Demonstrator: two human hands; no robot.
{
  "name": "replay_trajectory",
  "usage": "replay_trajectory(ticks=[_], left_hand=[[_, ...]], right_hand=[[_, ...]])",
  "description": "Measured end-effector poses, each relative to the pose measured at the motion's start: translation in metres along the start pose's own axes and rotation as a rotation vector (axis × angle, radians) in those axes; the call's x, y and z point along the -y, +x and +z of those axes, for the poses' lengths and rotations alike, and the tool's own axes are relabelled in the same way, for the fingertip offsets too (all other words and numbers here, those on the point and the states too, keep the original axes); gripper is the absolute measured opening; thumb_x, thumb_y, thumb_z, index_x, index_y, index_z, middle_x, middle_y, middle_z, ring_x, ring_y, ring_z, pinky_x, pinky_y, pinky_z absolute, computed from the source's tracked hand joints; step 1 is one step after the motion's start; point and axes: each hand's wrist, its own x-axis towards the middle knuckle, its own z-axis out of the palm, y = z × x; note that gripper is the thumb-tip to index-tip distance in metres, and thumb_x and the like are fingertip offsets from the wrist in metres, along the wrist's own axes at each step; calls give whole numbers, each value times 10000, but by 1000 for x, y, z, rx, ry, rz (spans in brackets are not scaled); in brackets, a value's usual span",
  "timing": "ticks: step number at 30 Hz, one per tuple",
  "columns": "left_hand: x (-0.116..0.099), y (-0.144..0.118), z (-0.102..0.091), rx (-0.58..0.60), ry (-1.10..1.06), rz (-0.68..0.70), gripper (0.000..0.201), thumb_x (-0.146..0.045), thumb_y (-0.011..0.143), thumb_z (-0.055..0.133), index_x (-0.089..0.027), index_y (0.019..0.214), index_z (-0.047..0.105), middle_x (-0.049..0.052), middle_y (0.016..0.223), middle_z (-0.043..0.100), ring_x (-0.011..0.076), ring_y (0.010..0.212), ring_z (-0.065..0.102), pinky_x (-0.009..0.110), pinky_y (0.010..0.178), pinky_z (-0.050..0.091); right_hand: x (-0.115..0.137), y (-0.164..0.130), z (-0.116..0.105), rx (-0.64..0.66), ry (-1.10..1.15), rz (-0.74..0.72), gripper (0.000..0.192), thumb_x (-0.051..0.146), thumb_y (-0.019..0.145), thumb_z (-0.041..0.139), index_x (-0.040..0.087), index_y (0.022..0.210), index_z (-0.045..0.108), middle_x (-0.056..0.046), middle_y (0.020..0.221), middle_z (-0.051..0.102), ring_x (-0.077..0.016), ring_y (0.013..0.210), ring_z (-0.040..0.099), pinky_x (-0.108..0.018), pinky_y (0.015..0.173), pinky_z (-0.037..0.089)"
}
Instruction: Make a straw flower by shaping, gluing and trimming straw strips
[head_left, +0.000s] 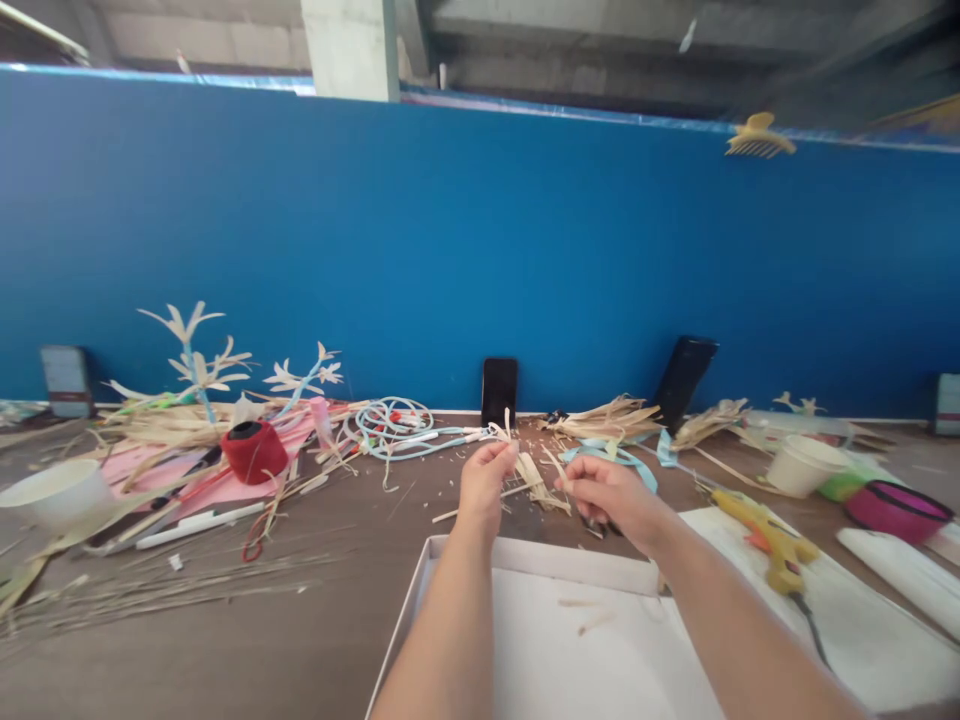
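Above the far rim of a white shallow box [570, 565], both of my hands are raised close together. My left hand [484, 482] is closed in a pinch on a small flower of pale dried-leaf strips [505, 428], its petals sticking up past the fingertips. A short gap to the right, my right hand [611, 492] pinches a thin pale strip [553, 463]. Something dark shows beneath the right palm; its kind is hidden. Behind and between the hands, cut pale strips [541, 487] lie on the table. Two small strip pieces [596, 622] rest inside the box.
A yellow glue gun [780, 550] lies on white paper at right, near a white cup [806, 465] and magenta bowl [896, 510]. At left are a red spool [255, 450], a white bowl [56, 495] and finished-looking flowers [199, 370]. A phone [499, 390] leans against the blue partition [480, 240].
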Motion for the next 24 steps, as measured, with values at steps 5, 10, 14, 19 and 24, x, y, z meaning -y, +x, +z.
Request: replay_trajectory(ticks=[5,10,14,19,24], left_hand=[[-11,-2,-7,165,-211,-102,261,-293,557,788,-133,694,634,84,1029,659,136,835,615,238,740,459],[-9,0,-8,100,-62,-85,272,-313,544,790,-131,698,659,68,881,681,132,755,619,248,717,471],[-3,2,-7,88,51,-86,268,-315,545,784,-129,693,661,43,763,671,116,680,603,232,670,468],[-2,-2,-5,123,86,-135,262,-301,545,785,-135,688,643,22,709,647,100,632,596,227,662,481],[-4,-5,0,109,99,-134,289,-298,519,796,-126,680,628,24,665,634,108,601,594,239,640,492]], right_hand=[[-4,26,24,-77,-108,-95,135,325,730,533,193,725,505,50,516,513,-96,461,435,-209,470,308],[-21,30,29,-201,-396,-240,58,247,711,497,201,720,533,39,626,572,-122,550,497,-236,550,356],[-30,24,25,-201,-508,-237,71,263,727,488,218,746,540,53,578,554,-127,533,499,-230,521,320],[-30,16,21,-205,-510,-257,59,264,711,515,225,739,549,52,598,567,-122,534,493,-225,508,303],[-33,16,20,-206,-371,-236,71,278,701,535,219,734,555,54,558,545,-128,523,492,-234,515,323]])
